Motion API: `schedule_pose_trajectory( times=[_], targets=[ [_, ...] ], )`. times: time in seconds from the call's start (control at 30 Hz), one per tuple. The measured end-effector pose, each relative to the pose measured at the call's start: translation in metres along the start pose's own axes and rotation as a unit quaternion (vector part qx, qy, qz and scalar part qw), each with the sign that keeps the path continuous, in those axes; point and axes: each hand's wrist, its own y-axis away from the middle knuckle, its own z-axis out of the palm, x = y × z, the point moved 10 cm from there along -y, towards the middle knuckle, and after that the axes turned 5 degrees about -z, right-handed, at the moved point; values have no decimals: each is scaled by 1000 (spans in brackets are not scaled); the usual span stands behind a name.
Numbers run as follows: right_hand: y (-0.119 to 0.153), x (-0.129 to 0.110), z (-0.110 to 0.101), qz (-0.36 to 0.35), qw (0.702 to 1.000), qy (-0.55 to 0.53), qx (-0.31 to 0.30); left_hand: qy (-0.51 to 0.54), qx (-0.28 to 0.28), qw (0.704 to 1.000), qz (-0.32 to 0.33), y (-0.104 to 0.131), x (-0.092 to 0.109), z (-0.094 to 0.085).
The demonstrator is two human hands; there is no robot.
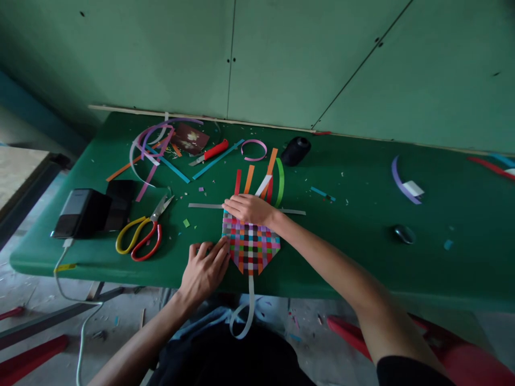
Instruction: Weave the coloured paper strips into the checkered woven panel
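Note:
A multicoloured checkered woven mat (251, 246) of thin strips lies at the table's front edge, its lower corners slanting in to a narrow bottom. My left hand (206, 268) holds its left edge with bent fingers; the thumb is mostly hidden. Across the mat's upper edge my right hand (251, 209) lies flat, fingers together. A grey strip (205, 206) runs sideways under that hand and sticks out on both sides. Loose ends, including an orange strip (249, 179) and a green strip (280, 182), fan out above. One long pale strip (252, 305) hangs from the bottom and curls below the table edge.
Scissors (151, 225) with yellow and red handles lie left, near a black device (80, 212) with a white cable. Behind are a red utility knife (215, 150), tangled strips (155, 139) and a black thread spool (296, 150). A computer mouse (404, 234) sits right. A green wall (273, 64) stands behind.

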Motion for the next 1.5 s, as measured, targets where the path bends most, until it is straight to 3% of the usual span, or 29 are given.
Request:
schedule_pose_trajectory(
  times=[0.47, 0.87, 1.2, 1.37, 1.5],
  targets=[
    [2, 12, 4, 85, 994, -64, 29, 25, 12, 999, -19, 0, -3, 1],
    [2, 2, -4, 78, 994, -63, 33, 38, 18, 998, -55, -4, -8, -1],
    [8, -1, -4, 92, 991, -89, 31, 32, 69, 997, -8, 8, -5, -5],
    [13, -12, -21, 167, 978, -103, 64, 29, 72, 997, -14, 8, -6, -5],
    [13, -41, -31, 222, 957, -157, 105, 32, 77, 996, -15, 6, -4, -7]
  ],
)
